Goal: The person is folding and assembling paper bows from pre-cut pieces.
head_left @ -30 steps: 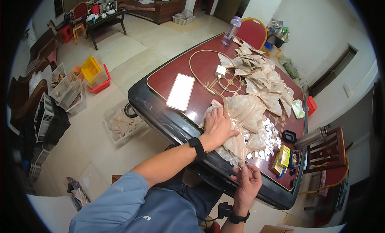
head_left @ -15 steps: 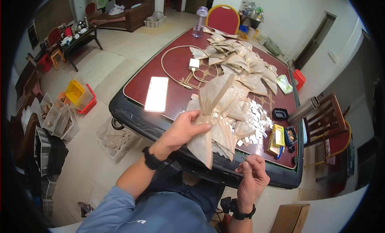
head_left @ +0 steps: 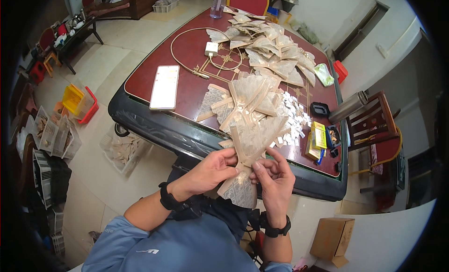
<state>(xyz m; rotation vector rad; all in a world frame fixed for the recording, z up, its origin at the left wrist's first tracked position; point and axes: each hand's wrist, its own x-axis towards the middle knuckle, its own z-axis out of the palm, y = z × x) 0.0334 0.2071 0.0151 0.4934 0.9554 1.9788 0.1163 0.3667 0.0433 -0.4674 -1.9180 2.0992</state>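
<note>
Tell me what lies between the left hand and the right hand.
The narrow middle of a beige patterned piece lies between the left hand and right hand, as the head view shows.

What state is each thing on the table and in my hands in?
Left hand: pinching the lace piece
Right hand: pinching the lace piece near its narrow middle
Lace piece: held, fanned out at top
Phone: lying flat, screen lit
Charging cable: looped, not plugged into the phone
White tabs: scattered loose
Bottle: upright
</note>
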